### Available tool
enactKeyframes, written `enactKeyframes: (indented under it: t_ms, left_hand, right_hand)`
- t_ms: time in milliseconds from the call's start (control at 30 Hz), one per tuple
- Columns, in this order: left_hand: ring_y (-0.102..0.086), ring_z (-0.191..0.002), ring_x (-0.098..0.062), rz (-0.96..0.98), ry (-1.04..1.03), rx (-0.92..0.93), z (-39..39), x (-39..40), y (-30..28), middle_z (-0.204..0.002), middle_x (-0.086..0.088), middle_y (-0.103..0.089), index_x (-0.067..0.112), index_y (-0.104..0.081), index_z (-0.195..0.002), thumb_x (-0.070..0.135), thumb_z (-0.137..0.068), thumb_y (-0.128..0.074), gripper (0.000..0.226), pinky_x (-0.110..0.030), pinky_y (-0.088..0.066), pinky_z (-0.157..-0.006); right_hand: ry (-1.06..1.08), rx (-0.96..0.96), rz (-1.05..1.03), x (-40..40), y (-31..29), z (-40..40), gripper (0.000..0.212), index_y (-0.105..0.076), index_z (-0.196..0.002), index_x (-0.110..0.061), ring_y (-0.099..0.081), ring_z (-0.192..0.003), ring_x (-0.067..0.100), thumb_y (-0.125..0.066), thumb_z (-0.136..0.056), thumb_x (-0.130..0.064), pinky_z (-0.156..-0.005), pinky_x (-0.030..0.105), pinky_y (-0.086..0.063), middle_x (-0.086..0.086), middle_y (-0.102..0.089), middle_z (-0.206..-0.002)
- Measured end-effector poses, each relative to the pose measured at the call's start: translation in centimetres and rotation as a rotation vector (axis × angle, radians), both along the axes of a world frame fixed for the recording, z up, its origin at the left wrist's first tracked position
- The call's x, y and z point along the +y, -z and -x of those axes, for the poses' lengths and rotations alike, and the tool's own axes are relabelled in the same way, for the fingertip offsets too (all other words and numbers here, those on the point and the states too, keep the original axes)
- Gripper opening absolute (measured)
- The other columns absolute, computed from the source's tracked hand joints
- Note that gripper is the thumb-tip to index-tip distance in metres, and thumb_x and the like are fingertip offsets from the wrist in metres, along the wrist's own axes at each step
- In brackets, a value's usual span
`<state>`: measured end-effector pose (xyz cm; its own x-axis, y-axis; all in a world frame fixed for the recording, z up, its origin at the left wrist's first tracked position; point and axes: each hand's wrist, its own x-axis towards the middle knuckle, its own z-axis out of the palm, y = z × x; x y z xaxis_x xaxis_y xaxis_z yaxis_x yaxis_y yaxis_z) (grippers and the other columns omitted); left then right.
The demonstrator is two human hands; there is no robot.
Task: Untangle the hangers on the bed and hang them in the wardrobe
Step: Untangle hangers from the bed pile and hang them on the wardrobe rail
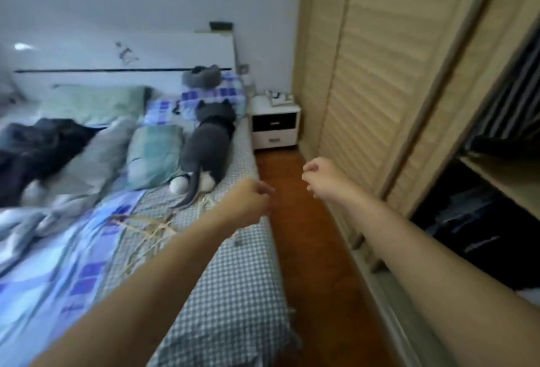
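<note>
Bed (233, 279) left, wardrobe (496, 179) right with its door slid open. Pale hangers (152, 229) lie tangled on the bed, untouched. Left hand (248, 203) and right hand (318, 176) hover loosely curled, empty. Step: reaching; next, grasp one hanger, work it free.

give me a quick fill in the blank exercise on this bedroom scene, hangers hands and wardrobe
1. The tangled hangers lie on the ____.
2. The plush cat is coloured ____, with white feet.
3. Both the left hand and the right hand hold ____.
4. The white nightstand stands between the bed and the ____.

Missing words: bed; grey; nothing; wardrobe
</note>
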<state>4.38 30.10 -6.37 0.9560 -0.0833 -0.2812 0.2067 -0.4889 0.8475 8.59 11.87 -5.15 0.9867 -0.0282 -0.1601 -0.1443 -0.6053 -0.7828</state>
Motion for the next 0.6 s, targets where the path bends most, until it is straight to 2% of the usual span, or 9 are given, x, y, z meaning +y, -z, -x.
enactKeyframes:
  t_ms: [33,67,200,267,333,433,500,533,600]
  left_hand:
    - [-0.068,-0.074,-0.023,0.061,-0.018,0.053,0.1,0.7,1.9,-0.092,-0.012,-0.073,0.008,-0.07,-0.104,0.003,-0.093,-0.056,0.019,-0.029,-0.049,-0.057]
    - [-0.067,-0.071,-0.021,0.066,-0.117,0.131,2.3,6.6,4.7,-0.089,-0.011,-0.072,0.006,-0.069,-0.105,0.003,-0.093,-0.056,0.018,-0.027,-0.046,-0.054]
    - [-0.062,-0.06,-0.017,0.182,-0.388,0.3,7.9,19.8,13.1,-0.079,-0.007,-0.071,0.005,-0.066,-0.103,0.003,-0.095,-0.052,0.016,-0.023,-0.04,-0.048]
    - [-0.06,-0.057,-0.018,0.209,-0.481,0.388,10.2,26.4,16.9,-0.078,-0.009,-0.07,0.004,-0.064,-0.102,0.003,-0.096,-0.051,0.015,-0.023,-0.038,-0.048]
    - [-0.058,-0.054,-0.018,0.191,-0.531,0.473,11.9,31.4,20.1,-0.079,-0.011,-0.068,0.004,-0.063,-0.099,0.003,-0.097,-0.05,0.013,-0.021,-0.037,-0.046]
    - [-0.055,-0.052,-0.019,0.192,-0.574,0.539,13.2,35.9,23.7,-0.078,-0.013,-0.063,0.004,-0.062,-0.092,0.002,-0.097,-0.05,0.013,-0.019,-0.034,-0.046]
    - [-0.055,-0.056,-0.021,0.171,-0.599,0.585,13.5,37.4,25.3,-0.076,-0.012,-0.065,0.005,-0.063,-0.091,0.004,-0.097,-0.051,0.014,-0.02,-0.035,-0.048]
    - [-0.056,-0.057,-0.022,0.161,-0.6,0.622,13.4,38.0,26.2,-0.074,-0.01,-0.066,0.005,-0.064,-0.091,0.006,-0.096,-0.052,0.013,-0.022,-0.036,-0.05]
    - [-0.055,-0.054,-0.02,0.176,-0.592,0.682,12.9,38.3,27.7,-0.071,-0.007,-0.065,0.006,-0.065,-0.092,0.01,-0.096,-0.055,0.012,-0.026,-0.037,-0.054]
  right_hand:
    - [-0.009,0.024,0.005,0.2,1.1,0.1,0.003,-0.058,-0.086,-0.027,-0.064,-0.09,0.026,-0.057,-0.085,-0.024,-0.079,0.041,-0.053,0.003,-0.066,-0.098]
    - [-0.094,0.071,-0.003,5.8,4.0,0.5,0.007,-0.061,-0.09,-0.024,-0.065,-0.091,0.027,-0.057,-0.085,-0.023,-0.08,0.043,-0.055,0.005,-0.068,-0.098]
    - [-0.183,0.236,0.008,17.9,11.5,1.2,0.019,-0.063,-0.106,-0.014,-0.066,-0.091,0.029,-0.052,-0.092,-0.021,-0.079,0.043,-0.056,0.009,-0.067,-0.097]
    - [-0.222,0.36,0.042,23.7,15.8,1.6,0.023,-0.059,-0.113,-0.01,-0.06,-0.084,0.028,-0.048,-0.097,-0.021,-0.068,0.04,-0.047,0.008,-0.063,-0.099]
    - [-0.237,0.517,0.078,27.3,20.2,2.5,0.024,-0.053,-0.123,-0.012,-0.048,-0.08,0.026,-0.045,-0.102,-0.02,-0.064,0.039,-0.038,0.007,-0.057,-0.098]
    - [-0.239,0.701,0.13,29.7,25.1,4.6,0.006,-0.045,-0.111,-0.022,-0.038,-0.065,0.022,-0.042,-0.105,-0.02,-0.061,0.04,-0.033,0.005,-0.05,-0.078]
    - [-0.217,0.767,0.148,30.0,27.2,5.9,0.014,-0.044,-0.092,-0.022,-0.031,-0.052,0.019,-0.041,-0.105,-0.018,-0.059,0.038,-0.033,0.003,-0.041,-0.065]
    - [-0.189,0.785,0.157,30.0,28.2,6.3,0.018,-0.044,-0.087,-0.02,-0.032,-0.053,0.018,-0.041,-0.104,-0.017,-0.059,0.037,-0.035,0.004,-0.041,-0.067]
    - [-0.146,0.813,0.153,29.6,29.5,6.3,0.014,-0.056,-0.105,-0.014,-0.044,-0.062,0.019,-0.042,-0.103,-0.017,-0.061,0.035,-0.041,0.007,-0.048,-0.078]
